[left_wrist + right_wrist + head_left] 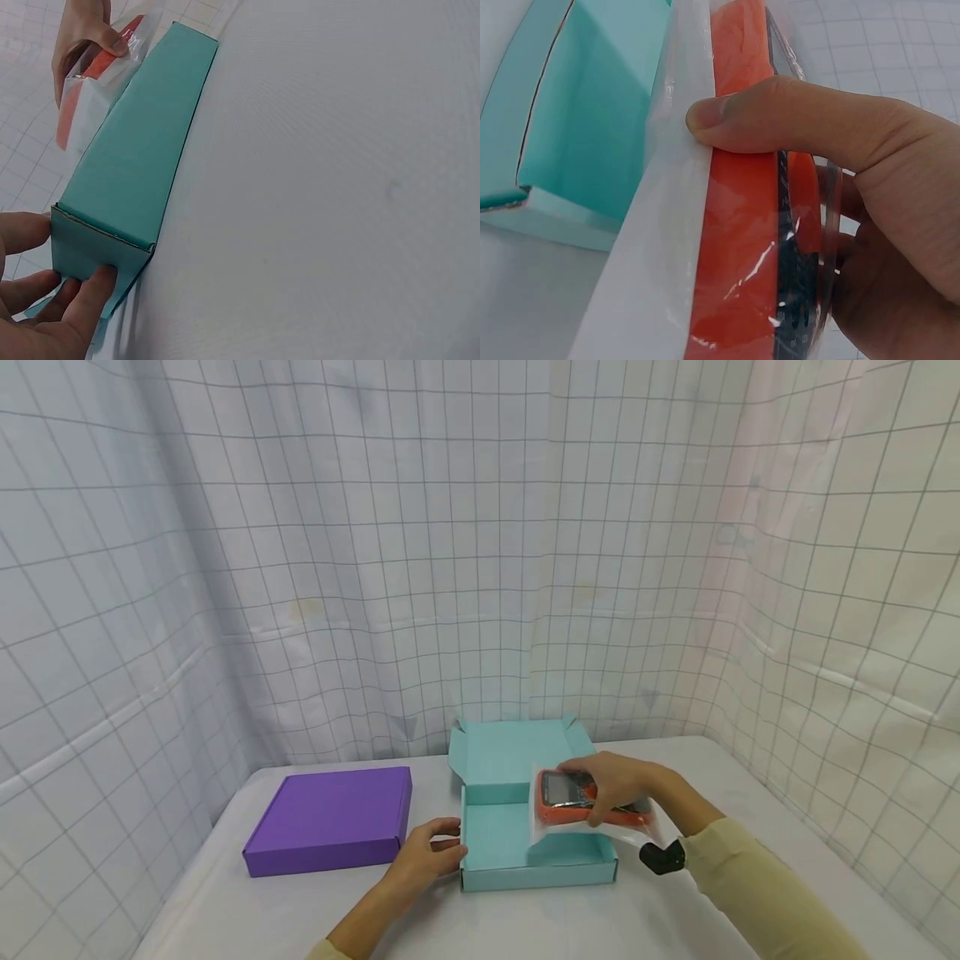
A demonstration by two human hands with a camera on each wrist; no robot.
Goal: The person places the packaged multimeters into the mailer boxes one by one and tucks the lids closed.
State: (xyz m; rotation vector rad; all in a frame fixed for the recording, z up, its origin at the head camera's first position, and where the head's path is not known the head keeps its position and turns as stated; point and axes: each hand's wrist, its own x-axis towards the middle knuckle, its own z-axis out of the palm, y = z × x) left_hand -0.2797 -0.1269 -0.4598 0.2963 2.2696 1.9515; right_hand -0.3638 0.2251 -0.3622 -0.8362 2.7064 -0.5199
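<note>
My right hand (617, 783) grips an orange and black multimeter (561, 814) wrapped in a clear plastic bag. Its thumb presses the bag's near side in the right wrist view, with the other fingers round the far side. The multimeter (739, 217) hangs over the right part of an open teal box (536, 878), and a white sheet-like layer (667, 195) lies along its back inside the bag. My left hand (427, 860) touches the box's left end with spread fingers. In the left wrist view, fingertips rest on the end wall (94, 244).
The teal lid (513, 752) stands folded back behind the box, with side flaps out. A closed purple box (330, 818) lies to the left on the white-covered table (562, 927). Grid-patterned white curtains (480, 568) hang at the back and both sides.
</note>
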